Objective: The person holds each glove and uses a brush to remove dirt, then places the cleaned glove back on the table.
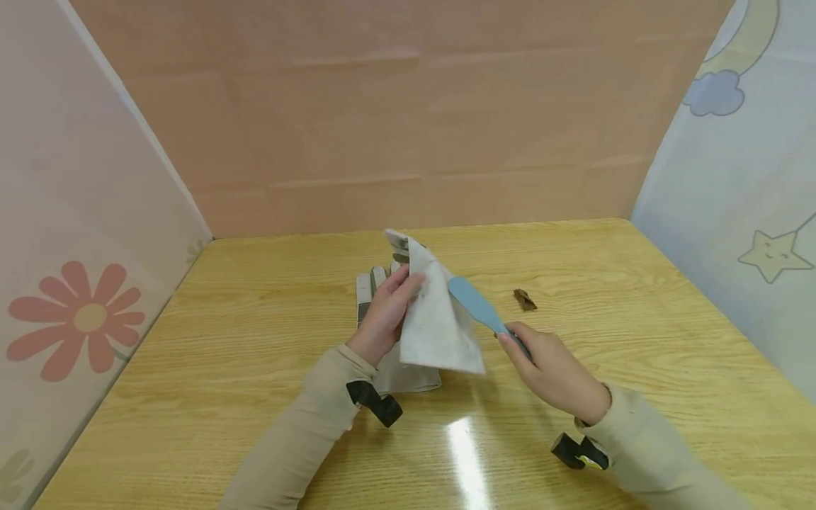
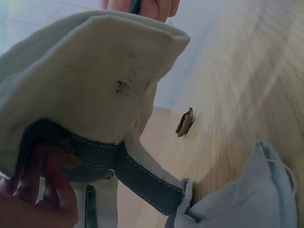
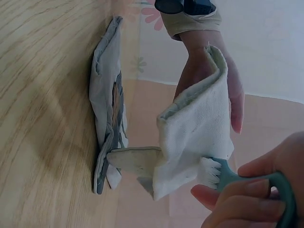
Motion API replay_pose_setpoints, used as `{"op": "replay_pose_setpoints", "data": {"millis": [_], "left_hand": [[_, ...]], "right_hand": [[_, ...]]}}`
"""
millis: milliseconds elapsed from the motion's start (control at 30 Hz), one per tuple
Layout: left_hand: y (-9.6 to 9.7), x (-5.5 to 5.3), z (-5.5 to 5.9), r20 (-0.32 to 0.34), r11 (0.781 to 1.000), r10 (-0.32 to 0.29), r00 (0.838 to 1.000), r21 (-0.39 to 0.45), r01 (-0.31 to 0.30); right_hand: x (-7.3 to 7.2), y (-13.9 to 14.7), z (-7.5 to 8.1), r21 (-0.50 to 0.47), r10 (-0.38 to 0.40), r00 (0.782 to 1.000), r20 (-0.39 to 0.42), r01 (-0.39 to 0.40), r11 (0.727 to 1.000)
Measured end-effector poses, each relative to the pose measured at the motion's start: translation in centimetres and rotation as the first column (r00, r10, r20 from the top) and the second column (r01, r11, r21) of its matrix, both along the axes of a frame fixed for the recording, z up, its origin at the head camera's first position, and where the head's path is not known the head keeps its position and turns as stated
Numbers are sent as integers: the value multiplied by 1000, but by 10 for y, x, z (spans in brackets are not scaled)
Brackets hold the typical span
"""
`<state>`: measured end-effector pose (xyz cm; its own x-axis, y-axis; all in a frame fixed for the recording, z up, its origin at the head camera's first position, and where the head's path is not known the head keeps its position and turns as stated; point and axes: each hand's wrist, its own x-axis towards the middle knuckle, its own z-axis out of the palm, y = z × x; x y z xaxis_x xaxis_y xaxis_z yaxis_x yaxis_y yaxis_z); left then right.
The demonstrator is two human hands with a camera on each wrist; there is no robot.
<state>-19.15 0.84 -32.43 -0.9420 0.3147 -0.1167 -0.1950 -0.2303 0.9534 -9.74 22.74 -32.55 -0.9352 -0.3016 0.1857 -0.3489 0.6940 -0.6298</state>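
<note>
My left hand (image 1: 382, 315) grips a white cloth work glove (image 1: 435, 319) with grey trim, holding it raised above the table with its wide cuff hanging down. A dark smudge (image 2: 122, 88) marks the cuff in the left wrist view. In my right hand (image 1: 553, 370) is a blue-handled brush (image 1: 477, 304), its fingers curled round the handle. White bristles (image 3: 209, 173) meet the glove's cloth in the right wrist view. Beneath the raised glove lies a second work glove (image 1: 408, 379), partly hidden by it and by my left hand.
A crumpled brown scrap (image 1: 525, 299) lies on the wooden table (image 1: 255, 304), beyond my right hand. An orange-brown backdrop (image 1: 408, 142) stands behind the table, with patterned panels on either side. Black wrist mounts (image 1: 375, 404) sit on both sleeves.
</note>
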Motion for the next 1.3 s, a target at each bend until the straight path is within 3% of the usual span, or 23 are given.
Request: {"op": "replay_pose_setpoints", "data": {"millis": [167, 233, 333, 400, 533, 633, 700, 767, 833, 900, 967, 1067, 1167, 1300], "left_hand": [[1, 2, 1, 4, 998, -37, 999, 44, 37], [1, 3, 1, -16, 1000, -27, 999, -15, 27], [3, 6, 1, -123, 985, -65, 990, -166, 44], [5, 10, 1, -229, 968, -100, 968, -247, 41], [9, 16, -2, -421, 934, -134, 897, -357, -27], [13, 18, -3, -510, 922, -105, 854, -372, -110], [13, 18, -5, -540, 916, -80, 838, -371, -152], [13, 17, -6, -517, 918, -54, 854, -363, -161], [11, 15, -7, -443, 929, -38, 896, -346, -132], [8, 12, -10, -328, 946, -43, 944, -316, -67], [6, 10, -12, -206, 965, -67, 976, -262, 11], [4, 9, -14, -81, 977, -140, 987, -176, 124], [5, 8, -14, -11, 976, -203, 979, -81, 202], [6, 8, -13, 26, 976, -218, 976, -18, 218]], "right_hand": [[0, -1, 0, -18, 15, 1000, -11, -15, 1000], [0, -1, 0, -25, 20, 1000, -15, -20, 1000], [1, -1, 1, -30, 20, 1000, -12, -21, 999], [1, -1, 1, -36, 18, 1000, -4, -18, 999], [2, -1, 1, -49, 18, 1000, 4, -18, 999], [2, -1, 1, -59, 21, 1000, -1, -21, 998], [3, -1, 0, -64, 21, 1000, -9, -21, 998], [3, -1, -1, -66, 18, 1000, -19, -19, 998], [3, -1, -1, -69, 14, 1000, -25, -15, 998], [4, 0, -1, -72, 14, 1000, -27, -16, 997], [4, 0, -1, -79, 25, 999, -25, -27, 997], [4, -1, 0, -91, 50, 999, -21, -51, 994], [4, -1, 1, -101, 71, 997, -11, -71, 992], [5, -2, 2, -106, 79, 997, 21, -76, 991]]}}
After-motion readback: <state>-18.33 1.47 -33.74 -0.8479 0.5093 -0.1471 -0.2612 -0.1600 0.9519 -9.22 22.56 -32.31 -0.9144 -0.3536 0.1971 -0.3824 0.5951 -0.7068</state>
